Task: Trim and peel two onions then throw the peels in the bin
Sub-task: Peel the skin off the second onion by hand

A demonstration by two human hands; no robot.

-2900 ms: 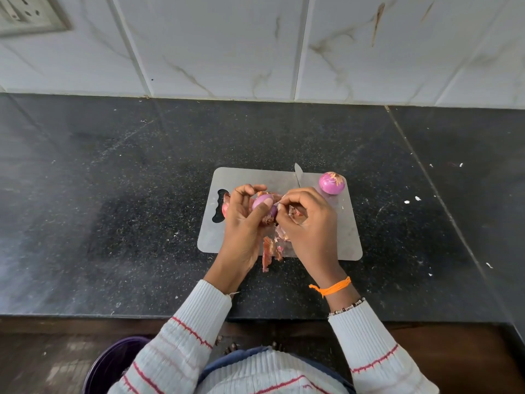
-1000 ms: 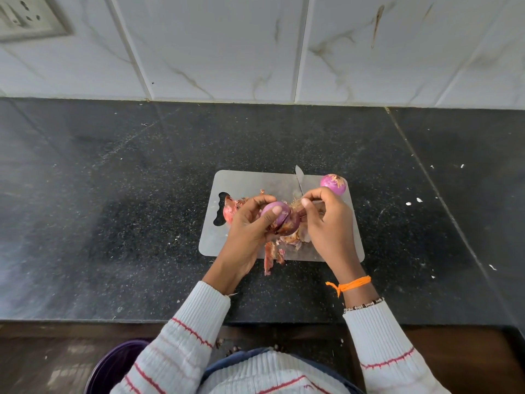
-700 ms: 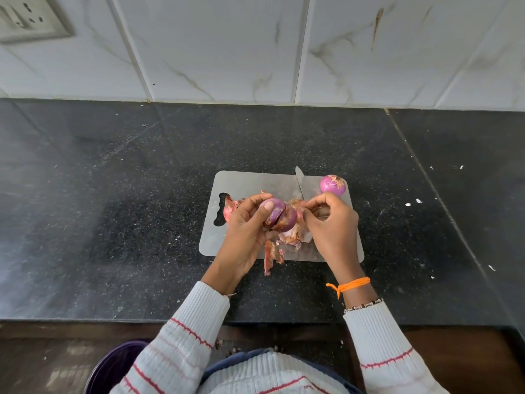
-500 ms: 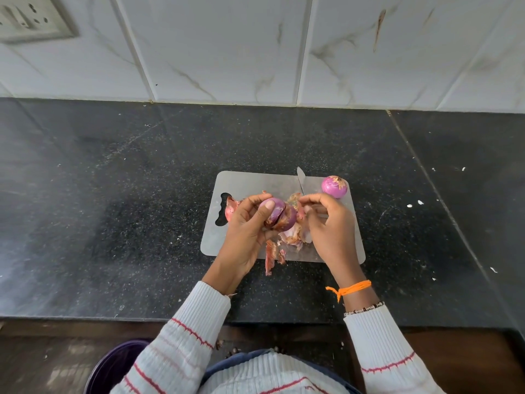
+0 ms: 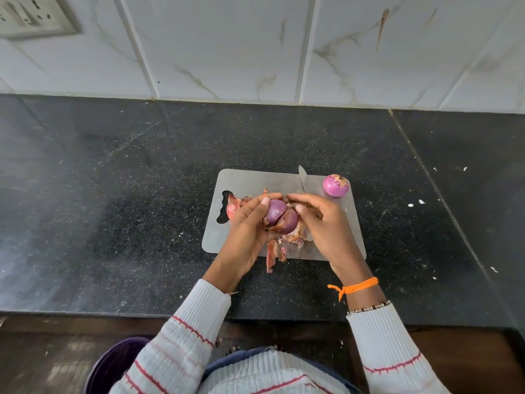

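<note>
A person stands at a dark speckled surface and looks down at both hands over a grey cutting board. The left hand holds a purple onion above the board's middle, fingers curled round its left side and thumb pressed on top; its grip is clamped on the onion. The onion sits between the two hands, its skin split and partly lifted. The right hand is touching the onion's right side, thumb and forefinger curled together at the skin; whether they pinch the skin cannot be told. Loose reddish peels lie on the board under the hands, and one strip hangs over the near edge. More peel lies by the board's handle hole on the left. A second onion, already peeled, rests on the board's far right corner, apart from both hands. A knife blade tip shows beyond the right hand. A purple bin stands on the floor at the lower left.
</note>
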